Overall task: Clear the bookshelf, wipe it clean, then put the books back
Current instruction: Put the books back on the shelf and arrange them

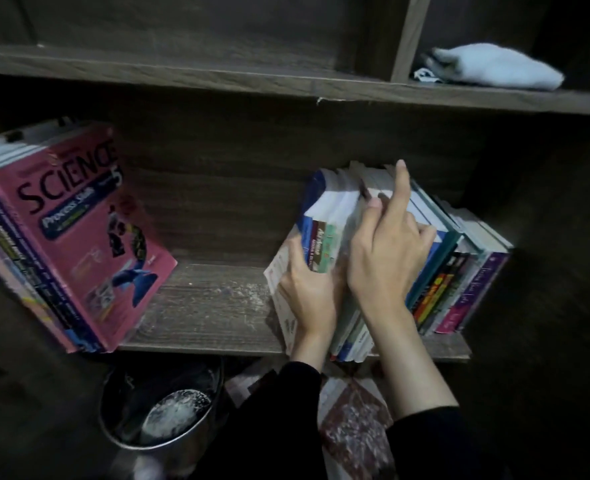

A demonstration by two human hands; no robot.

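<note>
Past black sleeve (435, 441), books (331, 206) are gripped sidewise by left hand (304, 285), topside by right hand (387, 251); to be squeezed evenly before lifting.

The shelf (210, 306) lies open in its middle — leaning science books (75, 237) block the left, packed books (459, 271) the right. An upper board (217, 77) caps it overhead.
</note>
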